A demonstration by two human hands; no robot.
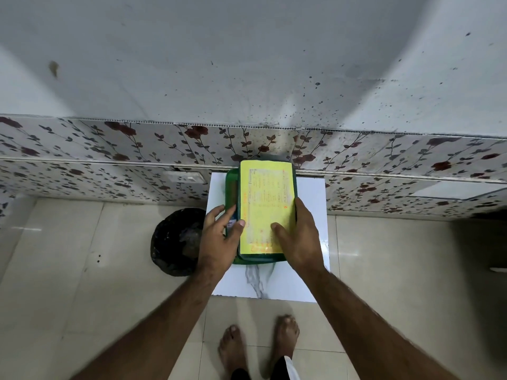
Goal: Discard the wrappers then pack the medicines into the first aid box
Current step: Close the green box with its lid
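Note:
A green first aid box stands on a small white marble-patterned table against the wall. Its lid, covered by a yellow label with orange writing, lies partly over the box and leaves a gap on the left. My right hand grips the lid's near right edge, thumb on top. My left hand rests at the box's left side, fingers spread, thumb touching the lid's left edge. A small white and blue item shows in the gap under my left fingers. The box's contents are mostly hidden.
A round black waste bin lined with a dark bag stands on the tiled floor left of the table. A floral-patterned panel runs along the wall behind. My bare feet stand just before the table.

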